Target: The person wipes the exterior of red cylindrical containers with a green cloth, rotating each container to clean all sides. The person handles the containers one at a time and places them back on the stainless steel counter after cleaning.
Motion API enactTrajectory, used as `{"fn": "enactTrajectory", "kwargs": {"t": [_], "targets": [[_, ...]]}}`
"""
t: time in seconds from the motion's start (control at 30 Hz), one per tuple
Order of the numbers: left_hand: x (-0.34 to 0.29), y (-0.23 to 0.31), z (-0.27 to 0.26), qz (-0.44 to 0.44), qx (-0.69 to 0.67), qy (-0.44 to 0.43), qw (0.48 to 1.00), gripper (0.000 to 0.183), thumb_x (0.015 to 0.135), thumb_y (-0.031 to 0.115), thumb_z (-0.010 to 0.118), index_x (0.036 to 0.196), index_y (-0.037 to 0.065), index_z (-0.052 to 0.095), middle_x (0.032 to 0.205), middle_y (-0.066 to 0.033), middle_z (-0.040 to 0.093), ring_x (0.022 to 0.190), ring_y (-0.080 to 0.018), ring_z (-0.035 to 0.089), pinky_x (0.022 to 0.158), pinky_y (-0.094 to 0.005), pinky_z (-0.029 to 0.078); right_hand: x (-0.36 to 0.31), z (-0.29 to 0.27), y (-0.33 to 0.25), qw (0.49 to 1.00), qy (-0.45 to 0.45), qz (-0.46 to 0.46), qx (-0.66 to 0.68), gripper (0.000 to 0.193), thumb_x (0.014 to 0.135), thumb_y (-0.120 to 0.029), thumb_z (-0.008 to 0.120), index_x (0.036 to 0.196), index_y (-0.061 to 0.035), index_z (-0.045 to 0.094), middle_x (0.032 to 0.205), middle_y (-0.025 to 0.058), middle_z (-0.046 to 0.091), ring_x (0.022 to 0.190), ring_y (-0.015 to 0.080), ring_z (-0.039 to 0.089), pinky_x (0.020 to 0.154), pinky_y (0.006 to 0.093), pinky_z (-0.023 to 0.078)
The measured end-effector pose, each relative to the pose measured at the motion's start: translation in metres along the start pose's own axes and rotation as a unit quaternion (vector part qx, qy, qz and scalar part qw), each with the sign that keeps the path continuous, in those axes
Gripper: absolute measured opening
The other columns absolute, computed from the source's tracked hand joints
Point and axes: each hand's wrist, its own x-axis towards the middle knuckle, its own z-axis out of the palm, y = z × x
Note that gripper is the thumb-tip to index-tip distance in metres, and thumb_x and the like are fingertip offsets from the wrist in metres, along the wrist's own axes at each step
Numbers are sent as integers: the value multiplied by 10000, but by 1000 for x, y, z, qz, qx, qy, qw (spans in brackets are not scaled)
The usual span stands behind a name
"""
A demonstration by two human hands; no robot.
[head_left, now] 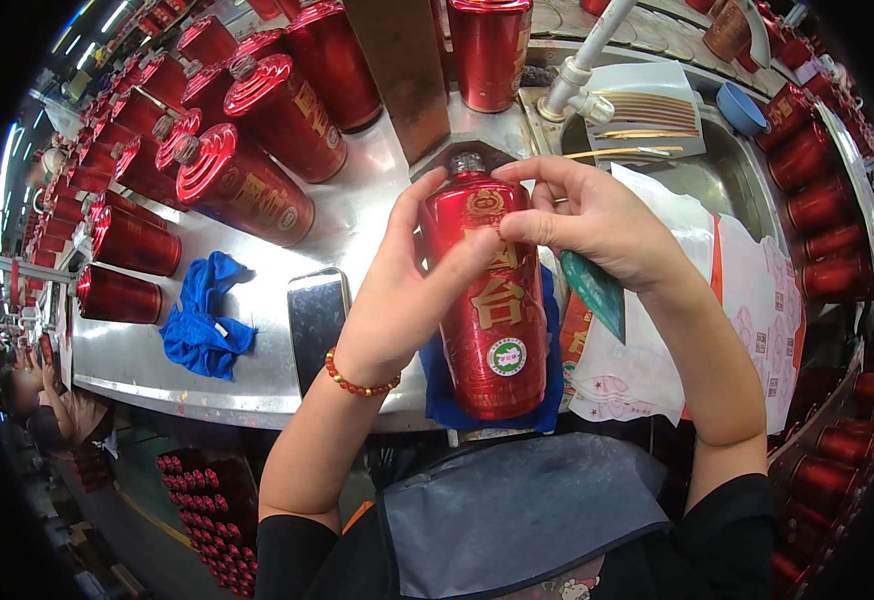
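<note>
A glossy red bottle [498,372] with gold characters and a small round white-and-green sticker lies in front of me, its dark neck pointing away. Under it is a blue cloth [437,390]. My left hand [425,265] grips the bottle's left side, thumb pressed on its front. On the other side, my right hand [589,222] curls its fingers round the shoulder, with the thumb on the front. A green flat pointed tool [594,288] shows just beneath my right palm; I cannot tell whether that hand holds it.
More red bottles [247,190] crowd the metal table [372,190] on the left. A crumpled blue cloth [207,315] and a phone [318,318] lie nearer. To the right are printed sheets [747,330], a sink [722,180], a white pipe [589,60] and a blue bowl [741,108].
</note>
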Motion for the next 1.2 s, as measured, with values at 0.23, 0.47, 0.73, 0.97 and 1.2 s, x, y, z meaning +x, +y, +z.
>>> {"fn": "enactTrajectory", "kwargs": {"t": [0.23,0.47,0.73,0.97,1.2], "targets": [[7,-6,-2,-12,-48,19,999,631,1034,343,631,1473,-49,406,1346,-145,569,1219,-174,567,1043,-309,463,5,2,5,1000,10,9,-1,411,957,-225,730,1275,12,621,898,-15,667,775,24,554,670,175,427],[6,-6,-2,-7,-65,19,998,619,1040,344,620,1469,-52,413,1338,-129,576,1221,-166,566,1046,-299,456,4,2,-1,1000,7,15,-4,404,962,-223,723,1276,10,621,903,-14,667,794,26,565,680,179,434],[8,-4,-3,-17,-79,23,996,583,1036,314,630,1445,-54,438,1318,-125,606,1213,-166,573,1042,-296,461,4,2,0,1000,7,20,-7,423,963,-243,724,1285,9,617,935,-8,678,809,29,567,690,181,440],[7,0,0,-20,-15,21,999,558,1017,266,659,1442,-28,450,1311,-118,613,1188,-156,593,1040,-308,472,6,-1,3,1000,0,13,-1,393,1002,-285,674,1268,2,643,888,-25,659,773,25,560,672,177,442],[9,-3,0,-18,-4,28,999,629,984,305,705,1441,-40,443,1273,-136,629,1161,-168,602,998,-314,497,16,-46,-5,989,45,-2,143,494,1033,-453,597,1193,6,689,914,38,694,829,66,636,766,218,524]]}}
